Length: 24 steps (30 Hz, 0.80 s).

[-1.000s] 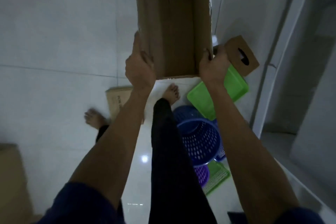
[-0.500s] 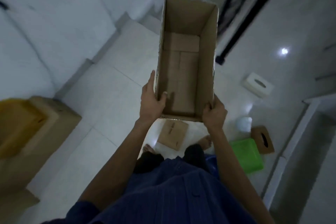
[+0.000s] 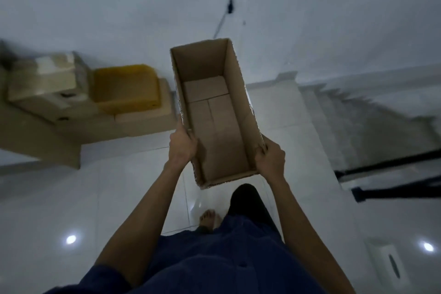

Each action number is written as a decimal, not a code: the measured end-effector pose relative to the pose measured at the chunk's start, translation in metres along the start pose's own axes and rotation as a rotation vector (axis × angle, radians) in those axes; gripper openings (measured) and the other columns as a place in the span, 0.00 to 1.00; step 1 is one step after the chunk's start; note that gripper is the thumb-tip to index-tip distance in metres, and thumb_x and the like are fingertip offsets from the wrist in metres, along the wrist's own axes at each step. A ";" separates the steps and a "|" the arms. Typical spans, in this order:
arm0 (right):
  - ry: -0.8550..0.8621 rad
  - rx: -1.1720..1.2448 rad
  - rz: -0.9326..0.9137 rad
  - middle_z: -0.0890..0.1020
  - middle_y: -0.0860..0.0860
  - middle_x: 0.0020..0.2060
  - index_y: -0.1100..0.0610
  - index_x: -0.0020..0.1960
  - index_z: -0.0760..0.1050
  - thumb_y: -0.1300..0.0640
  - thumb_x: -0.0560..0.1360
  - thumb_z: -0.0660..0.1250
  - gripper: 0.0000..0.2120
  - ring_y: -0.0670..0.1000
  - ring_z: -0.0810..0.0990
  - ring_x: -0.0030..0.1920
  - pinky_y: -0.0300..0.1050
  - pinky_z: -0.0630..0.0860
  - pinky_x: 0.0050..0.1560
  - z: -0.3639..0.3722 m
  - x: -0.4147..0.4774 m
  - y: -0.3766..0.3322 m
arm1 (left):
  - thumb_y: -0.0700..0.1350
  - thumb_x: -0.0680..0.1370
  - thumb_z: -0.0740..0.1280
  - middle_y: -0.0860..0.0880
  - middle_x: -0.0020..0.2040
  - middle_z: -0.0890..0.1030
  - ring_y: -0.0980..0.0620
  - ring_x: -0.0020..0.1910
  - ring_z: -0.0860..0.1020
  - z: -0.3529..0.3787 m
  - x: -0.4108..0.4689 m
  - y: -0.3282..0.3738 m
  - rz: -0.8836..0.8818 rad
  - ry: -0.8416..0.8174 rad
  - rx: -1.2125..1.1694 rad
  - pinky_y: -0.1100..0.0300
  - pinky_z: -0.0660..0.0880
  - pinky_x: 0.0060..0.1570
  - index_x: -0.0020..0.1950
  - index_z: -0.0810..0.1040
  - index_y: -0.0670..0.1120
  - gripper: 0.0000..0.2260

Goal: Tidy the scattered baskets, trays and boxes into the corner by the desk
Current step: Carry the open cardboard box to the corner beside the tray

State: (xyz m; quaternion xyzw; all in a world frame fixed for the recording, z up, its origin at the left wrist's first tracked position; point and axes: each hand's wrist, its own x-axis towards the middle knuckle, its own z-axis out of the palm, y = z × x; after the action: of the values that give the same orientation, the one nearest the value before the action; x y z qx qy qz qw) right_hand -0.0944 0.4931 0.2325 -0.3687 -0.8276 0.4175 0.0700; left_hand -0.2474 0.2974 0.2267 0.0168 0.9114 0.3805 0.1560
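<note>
Pale glossy tiled floor (image 3: 83, 198), smooth enough to mirror round ceiling lights, meeting a plain white wall (image 3: 119, 7) with a thin dark cable (image 3: 230, 5) running down it. Dim, bluish light throughout.

Long open cardboard box (image 3: 214, 112), held in the air above the floor, out in front of the body, its open top facing the camera. Rectangular, narrow and deep; matte brown corrugated walls; bottom flaps folded flat inside with a seam down the middle; a speckled print along the outer rim. Nothing inside.

Left hand (image 3: 182, 145) clamped on the near part of the box's left wall, thumb hooked inside over the rim, fingers outside. Right hand (image 3: 270, 159) gripping the near right corner, fingers curled over the rim.

Against the wall at the left, resting on the floor, a blurred heap of beige cardboard boxes (image 3: 47, 93), blocky and stepped, with a shallow yellow tray (image 3: 125, 87) of rounded corners lying on top of it.

At the right edge, black slanted metal legs (image 3: 393, 174), thin and straight. In the floor's lower right corner, a white rectangular tissue box (image 3: 387, 262) with a dark oval slot.

Below the box, a bare foot (image 3: 208, 218) on the tile, a dark trouser leg (image 3: 248, 203) and dark blue ribbed clothing (image 3: 214, 258).
</note>
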 end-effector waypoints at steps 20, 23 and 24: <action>-0.598 -0.173 -0.221 0.71 0.55 0.71 0.44 0.80 0.46 0.64 0.72 0.69 0.46 0.57 0.75 0.65 0.56 0.74 0.66 0.360 0.180 -0.145 | 0.43 0.84 0.57 0.42 0.64 0.79 0.41 0.55 0.80 -0.048 0.178 -0.199 -0.753 0.644 -0.554 0.52 0.78 0.56 0.81 0.52 0.43 0.26; -0.670 -0.231 -0.285 0.69 0.53 0.73 0.44 0.81 0.44 0.67 0.74 0.67 0.46 0.52 0.77 0.58 0.48 0.75 0.61 0.442 0.203 -0.122 | 0.43 0.84 0.59 0.42 0.63 0.80 0.41 0.54 0.81 -0.022 0.218 -0.271 -0.787 0.668 -0.556 0.45 0.79 0.58 0.81 0.51 0.43 0.28; -0.674 -0.241 -0.305 0.69 0.53 0.74 0.43 0.81 0.44 0.68 0.74 0.66 0.46 0.54 0.77 0.61 0.51 0.75 0.64 0.471 0.209 -0.109 | 0.43 0.84 0.59 0.42 0.62 0.80 0.42 0.53 0.81 -0.010 0.232 -0.298 -0.804 0.662 -0.545 0.45 0.79 0.58 0.81 0.51 0.43 0.28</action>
State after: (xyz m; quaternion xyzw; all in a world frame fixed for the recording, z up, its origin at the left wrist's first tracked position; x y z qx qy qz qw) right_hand -0.5037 0.2906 -0.0289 -0.0888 -0.8926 0.3998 -0.1885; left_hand -0.4450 0.1134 -0.0380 -0.4906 0.7157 0.4971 -0.0060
